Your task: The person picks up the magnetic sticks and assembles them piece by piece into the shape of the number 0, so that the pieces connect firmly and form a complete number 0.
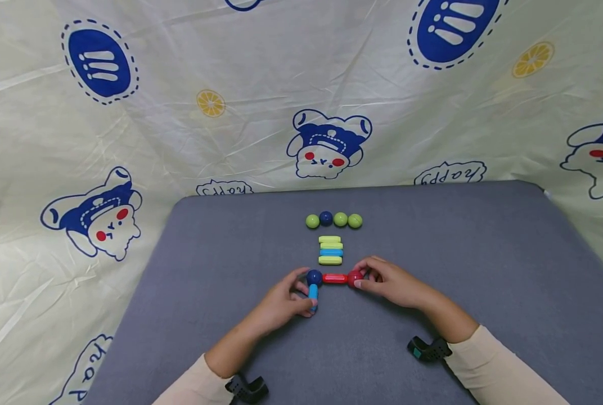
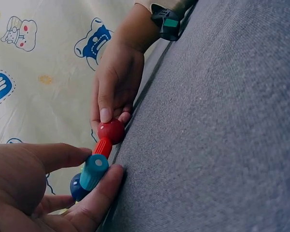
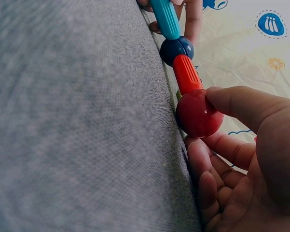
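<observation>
Your left hand (image 1: 281, 304) pinches the blue rod (image 1: 313, 297) between thumb and curled fingers (image 2: 99, 195), near the middle of the grey desk (image 1: 484, 270). The rod's far end meets the dark blue ball (image 1: 314, 277), which sits at twelve o'clock from your left hand. From that ball the red rod (image 1: 334, 278) runs toward three o'clock and ends at the red ball (image 1: 354, 278), so the four pieces form an L lying on the desk.

Your right hand (image 1: 390, 284) grips the red ball, thumb on one side and curled fingers (image 3: 205, 166) on the other.

At twelve o'clock from the red rod, just beyond it, lies a stack of short rods (image 1: 330, 250), yellow-green with one blue among them, side by side. Farther out in the same direction is a row of four balls (image 1: 333, 220), three green and one dark blue, touching each other. A printed cloth (image 1: 129, 140) hangs behind the desk.
</observation>
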Demonstrator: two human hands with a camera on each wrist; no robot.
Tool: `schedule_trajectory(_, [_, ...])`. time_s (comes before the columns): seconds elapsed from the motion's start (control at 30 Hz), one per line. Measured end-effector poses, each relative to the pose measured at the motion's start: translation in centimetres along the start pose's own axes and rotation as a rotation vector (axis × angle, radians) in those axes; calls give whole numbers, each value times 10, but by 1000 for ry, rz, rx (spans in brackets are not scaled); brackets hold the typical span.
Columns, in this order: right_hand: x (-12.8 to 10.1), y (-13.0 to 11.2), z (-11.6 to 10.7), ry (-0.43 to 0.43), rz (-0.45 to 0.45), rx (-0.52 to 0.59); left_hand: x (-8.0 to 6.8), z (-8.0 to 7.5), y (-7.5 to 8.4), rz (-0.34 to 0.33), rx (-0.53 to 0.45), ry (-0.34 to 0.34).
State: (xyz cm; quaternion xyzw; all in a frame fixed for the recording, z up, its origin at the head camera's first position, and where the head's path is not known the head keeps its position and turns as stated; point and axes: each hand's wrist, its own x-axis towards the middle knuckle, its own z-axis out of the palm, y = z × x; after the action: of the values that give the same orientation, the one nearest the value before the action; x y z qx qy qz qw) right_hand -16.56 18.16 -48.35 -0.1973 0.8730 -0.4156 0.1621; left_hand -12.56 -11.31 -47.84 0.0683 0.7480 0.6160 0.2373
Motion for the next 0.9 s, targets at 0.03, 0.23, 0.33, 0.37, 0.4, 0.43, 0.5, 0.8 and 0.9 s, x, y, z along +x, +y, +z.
schedule_trajectory(0.03, [0, 0, 0, 0, 1, 1, 1, 0, 0, 2, 1, -4])
schedule_trajectory(0.23, [0, 0, 0, 8, -2, -2, 2, 1, -2, 15, 17, -11])
schedule_trajectory(0.33, [0, 0, 0, 9, -3, -4, 2, 1, -3, 15, 18, -8])
schedule_trajectory(0.37, [-1, 0, 0, 7, -5, -4, 2, 1, -4, 17, 14, -5])
schedule_trajectory(0.4, [-1, 0, 0, 5, -5, -3, 3, 1, -5, 19, 8, -3])
schedule_trajectory(0.43, [-1, 1, 0, 4, -5, -5, 3, 1, -5, 18, 4, 2])
schedule_trajectory(0.5, [-1, 1, 0, 3, -7, -2, 3, 1, -7, 19, -3, 11])
schedule_trajectory(0.8, [0, 1, 0, -2, -18, -6, 4, 2, -11, 40, 14, 62])
schedule_trajectory(0.9, [0, 1, -1, -5, -10, -4, 4, 2, -12, 35, 3, 72])
